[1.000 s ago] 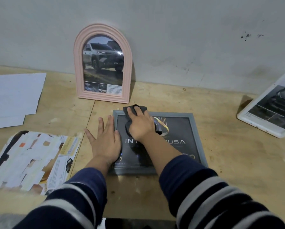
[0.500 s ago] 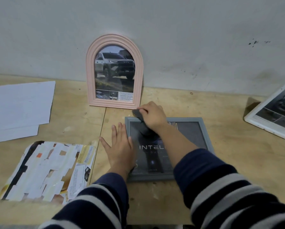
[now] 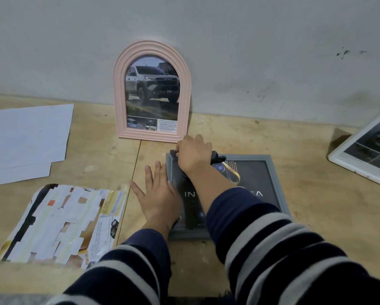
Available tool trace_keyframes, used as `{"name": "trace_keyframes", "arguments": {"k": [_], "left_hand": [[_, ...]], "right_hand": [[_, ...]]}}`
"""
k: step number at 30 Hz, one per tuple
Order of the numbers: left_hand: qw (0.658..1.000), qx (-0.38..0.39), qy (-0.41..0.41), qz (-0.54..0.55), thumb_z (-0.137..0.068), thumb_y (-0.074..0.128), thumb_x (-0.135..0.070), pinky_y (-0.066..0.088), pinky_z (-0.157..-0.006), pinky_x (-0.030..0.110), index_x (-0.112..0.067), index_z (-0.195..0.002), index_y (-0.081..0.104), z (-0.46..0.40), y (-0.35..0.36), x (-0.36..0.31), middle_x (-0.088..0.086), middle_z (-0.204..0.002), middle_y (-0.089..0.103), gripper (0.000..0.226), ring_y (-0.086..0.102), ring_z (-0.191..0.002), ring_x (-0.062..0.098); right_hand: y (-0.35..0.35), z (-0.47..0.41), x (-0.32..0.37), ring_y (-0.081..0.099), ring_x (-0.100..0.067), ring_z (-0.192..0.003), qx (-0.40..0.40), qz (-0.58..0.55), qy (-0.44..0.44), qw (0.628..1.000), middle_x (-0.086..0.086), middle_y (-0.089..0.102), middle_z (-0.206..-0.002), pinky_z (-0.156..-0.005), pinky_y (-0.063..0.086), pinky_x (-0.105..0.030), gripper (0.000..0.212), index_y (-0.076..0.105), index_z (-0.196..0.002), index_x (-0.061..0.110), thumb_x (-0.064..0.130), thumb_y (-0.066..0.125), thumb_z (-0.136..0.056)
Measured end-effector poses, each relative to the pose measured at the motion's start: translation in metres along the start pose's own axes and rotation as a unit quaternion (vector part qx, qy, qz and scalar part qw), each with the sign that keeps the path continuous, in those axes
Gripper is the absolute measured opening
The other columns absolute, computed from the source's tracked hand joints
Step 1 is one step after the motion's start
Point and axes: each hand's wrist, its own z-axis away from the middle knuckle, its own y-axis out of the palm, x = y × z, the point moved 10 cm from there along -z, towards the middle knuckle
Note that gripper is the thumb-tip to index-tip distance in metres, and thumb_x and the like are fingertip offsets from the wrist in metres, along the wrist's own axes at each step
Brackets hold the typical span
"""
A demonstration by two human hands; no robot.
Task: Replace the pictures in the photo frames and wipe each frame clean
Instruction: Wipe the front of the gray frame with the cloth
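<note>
A grey rectangular photo frame [image 3: 275,183] lies flat on the wooden table [image 3: 316,216], holding a dark picture with a gold shape and white letters. My right hand [image 3: 193,154] presses a dark cloth [image 3: 217,158] onto the frame's top left corner. My left hand [image 3: 159,194] lies flat with fingers spread on the frame's left edge. A pink arched frame [image 3: 152,93] with a picture of a pickup truck stands against the wall just behind. A white frame [image 3: 365,153] with a dark picture leans at the far right edge.
White paper sheets [image 3: 24,139] lie at the left. In front of them lies a worn printed sheet [image 3: 61,223] patched with white strips. The grey wall [image 3: 250,51] closes off the back of the table.
My right hand with the cloth has moved from the middle of the grey frame's glass up to its top left corner. My left hand has stayed on the left edge.
</note>
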Motion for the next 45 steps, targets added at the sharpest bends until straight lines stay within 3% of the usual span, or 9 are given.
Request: {"name": "trace_keyframes", "arguments": {"k": [9, 19, 23, 27, 30, 33, 40, 42, 45], "left_hand": [[1.000, -0.021, 0.009, 0.017, -0.101, 0.017, -0.028, -0.014, -0.113, 0.061, -0.023, -0.155, 0.004, 0.003, -0.006, -0.002, -0.012, -0.162, 0.000, 0.056, -0.014, -0.148, 0.014], [1.000, -0.024, -0.004, -0.005, -0.100, 0.019, -0.025, -0.012, -0.112, 0.064, -0.022, -0.154, 0.008, 0.002, -0.005, -0.004, -0.012, -0.162, 0.003, 0.055, -0.011, -0.149, 0.014], [0.999, -0.032, -0.007, -0.008, -0.100, 0.020, -0.025, -0.013, -0.111, 0.064, -0.022, -0.154, 0.012, 0.001, -0.005, -0.002, -0.011, -0.162, 0.005, 0.055, -0.009, -0.149, 0.015], [0.999, -0.040, -0.012, 0.002, -0.100, 0.021, -0.024, -0.014, -0.110, 0.064, -0.021, -0.153, 0.016, 0.000, -0.006, -0.002, -0.009, -0.162, 0.007, 0.054, -0.007, -0.149, 0.014], [0.999, -0.049, -0.014, 0.014, -0.099, 0.023, -0.023, -0.013, -0.111, 0.064, -0.019, -0.153, 0.018, -0.001, -0.007, 0.001, -0.006, -0.162, 0.011, 0.054, -0.003, -0.149, 0.015], [0.998, -0.053, -0.013, 0.027, -0.100, 0.025, -0.023, -0.014, -0.110, 0.063, -0.018, -0.152, 0.022, -0.001, -0.007, 0.001, -0.004, -0.161, 0.014, 0.053, -0.001, -0.149, 0.015], [0.999, -0.039, -0.014, 0.029, -0.100, 0.025, -0.024, -0.013, -0.111, 0.062, -0.021, -0.150, 0.027, -0.001, -0.010, -0.004, -0.005, -0.162, 0.012, 0.050, -0.004, -0.149, 0.018], [0.997, -0.027, -0.049, 0.062, -0.100, 0.028, -0.025, -0.007, -0.115, 0.058, -0.021, -0.149, 0.029, -0.001, -0.009, -0.005, -0.005, -0.162, 0.011, 0.049, -0.003, -0.149, 0.023], [0.981, -0.043, -0.115, 0.152, -0.100, 0.030, -0.025, 0.015, -0.113, 0.049, -0.021, -0.144, 0.037, 0.004, -0.016, -0.015, 0.002, -0.156, 0.027, 0.045, 0.019, -0.140, 0.030]], "right_hand": [[0.003, 0.010, -0.071, 0.041, -0.028, -0.115, 0.058, 0.009, 0.032, 0.998, -0.003, 0.051, -0.120, -0.088, 0.040, -0.042, 0.029, 0.060, -0.115, 0.022, 0.011, 0.050, -0.089], [-0.001, 0.025, -0.149, 0.041, -0.030, -0.112, 0.050, 0.007, 0.066, 0.997, -0.003, 0.049, -0.119, -0.083, 0.034, -0.041, 0.026, 0.059, -0.112, 0.022, 0.016, 0.042, -0.094], [-0.004, 0.032, -0.175, 0.042, -0.032, -0.112, 0.046, 0.014, 0.083, 0.995, -0.006, 0.047, -0.120, -0.086, 0.040, -0.044, 0.026, 0.056, -0.115, 0.020, 0.014, 0.044, -0.093], [0.001, 0.052, -0.225, 0.041, -0.035, -0.113, 0.034, -0.029, 0.165, 0.985, -0.010, 0.039, -0.127, -0.086, 0.044, -0.048, 0.035, 0.045, -0.120, 0.018, 0.010, 0.055, -0.088], [0.003, 0.086, -0.280, 0.042, -0.037, -0.111, -0.014, -0.138, 0.279, 0.950, -0.011, 0.041, -0.126, -0.081, 0.041, -0.043, 0.023, 0.045, -0.115, 0.017, 0.012, 0.050, -0.093], [0.010, 0.120, -0.316, 0.041, -0.034, -0.110, -0.018, -0.144, 0.312, 0.939, -0.010, 0.044, -0.122, -0.083, 0.041, -0.041, 0.017, 0.050, -0.112, 0.018, 0.014, 0.045, -0.095], [0.017, 0.138, -0.288, 0.038, -0.031, -0.112, 0.002, -0.122, 0.250, 0.960, -0.006, 0.041, -0.125, -0.086, 0.041, -0.040, 0.034, 0.060, -0.113, 0.030, 0.011, 0.039, -0.094], [0.019, 0.135, -0.283, 0.037, -0.030, -0.116, 0.026, -0.122, 0.279, 0.952, -0.005, 0.040, -0.130, -0.089, 0.038, -0.040, 0.036, 0.060, -0.117, 0.032, 0.012, 0.040, -0.094], [0.020, 0.141, -0.289, 0.035, -0.030, -0.122, 0.047, -0.184, 0.349, 0.918, -0.006, 0.037, -0.136, -0.099, 0.034, -0.042, 0.034, 0.059, -0.121, 0.030, 0.015, 0.041, -0.096]]}}
